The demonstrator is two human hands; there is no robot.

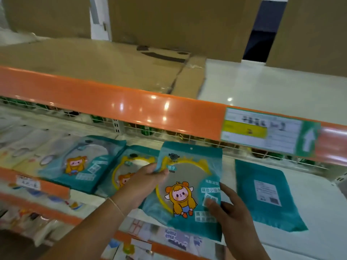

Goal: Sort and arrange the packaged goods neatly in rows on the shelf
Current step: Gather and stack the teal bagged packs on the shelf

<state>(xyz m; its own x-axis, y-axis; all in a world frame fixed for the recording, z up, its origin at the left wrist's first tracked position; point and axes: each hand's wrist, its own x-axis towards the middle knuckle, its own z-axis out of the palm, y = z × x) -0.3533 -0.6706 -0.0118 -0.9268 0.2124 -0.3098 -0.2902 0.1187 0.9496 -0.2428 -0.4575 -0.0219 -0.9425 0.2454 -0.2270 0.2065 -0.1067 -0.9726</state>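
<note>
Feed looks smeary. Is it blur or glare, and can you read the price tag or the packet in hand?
Head view: motion blur smears the price tag beyond reading; ceiling-light glare spots the orange rail; wide-angle bends the rail. The held packet is sharpest, cartoon clear, small print unreadable; left hand and right hand slightly soft.

Top shelf, upper left: flattened brown cardboard sheet (105,70) lying flat.
Orange edge strip, right: white, yellow and green price label (270,131).
Background, upper frame: tall brown cardboard boxes (184,23).
</note>
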